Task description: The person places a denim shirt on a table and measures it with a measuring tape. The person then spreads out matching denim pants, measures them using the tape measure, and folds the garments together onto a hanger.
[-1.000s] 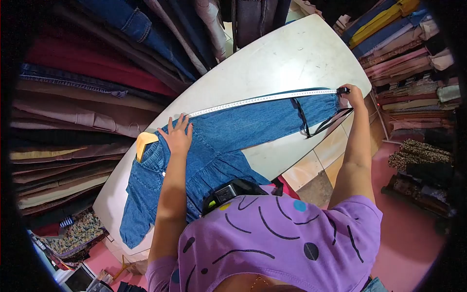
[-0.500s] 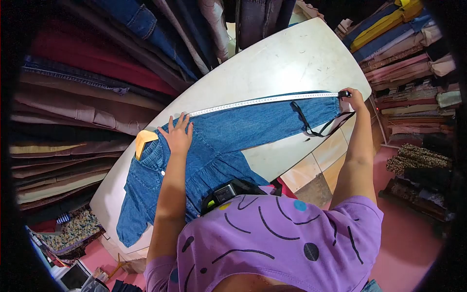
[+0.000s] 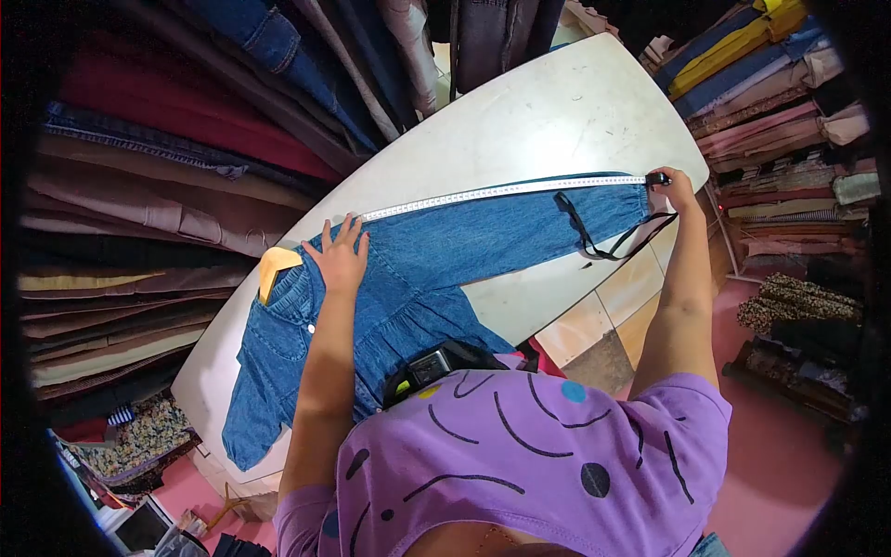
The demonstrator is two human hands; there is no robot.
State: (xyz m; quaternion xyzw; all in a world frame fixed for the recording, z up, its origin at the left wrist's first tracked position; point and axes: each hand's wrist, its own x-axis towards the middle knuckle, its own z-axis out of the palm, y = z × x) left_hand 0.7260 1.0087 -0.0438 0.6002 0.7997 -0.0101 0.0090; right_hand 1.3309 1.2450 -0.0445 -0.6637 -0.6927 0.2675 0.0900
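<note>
A blue denim garment (image 3: pixel 501 237) lies on the white table, one sleeve stretched out to the right. Along that sleeve's upper edge runs a white measuring tape (image 3: pixel 501 191). My left hand (image 3: pixel 339 260) presses flat on the denim at the shoulder, fingers spread, by the tape's left end. At the cuff, my right hand (image 3: pixel 679 188) is closed on the small black tape measure case (image 3: pixel 657 179). A black strap (image 3: pixel 580 226) with a loop rests over the sleeve and hangs past the table edge below the right hand. A light wooden hanger (image 3: pixel 276 269) pokes out of the collar.
The white table (image 3: pixel 557 102) has rounded corners. Trousers and jeans (image 3: pixel 167 167) hang close on its left and far sides. Stacks of folded clothes (image 3: pixel 780 176) stand to the right. A black device on a strap (image 3: pixel 432 369) sits at my waist. Below is pink floor (image 3: pixel 770 464).
</note>
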